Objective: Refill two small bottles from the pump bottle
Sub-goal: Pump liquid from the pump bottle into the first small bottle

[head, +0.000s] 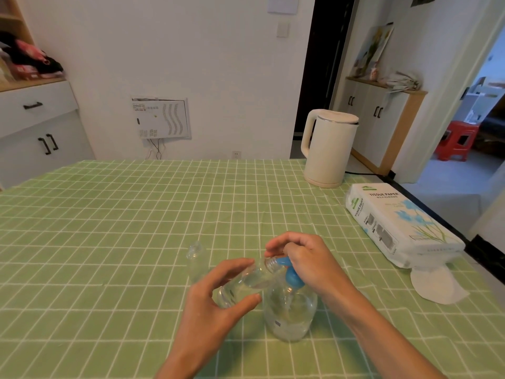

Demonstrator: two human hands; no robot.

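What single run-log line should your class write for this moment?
left hand: holds tilted small bottle at spout | right hand: grips pump bottle head | second small bottle: upright, uncapped

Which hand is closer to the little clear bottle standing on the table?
Left. The left hand is just beside the upright clear bottle; the right hand is farther right, on the blue pump.

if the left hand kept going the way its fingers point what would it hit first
Likely the blue pump nozzle: the left hand tilts the small bottle mouth-first at it, right hand just beyond. Depth is unclear.
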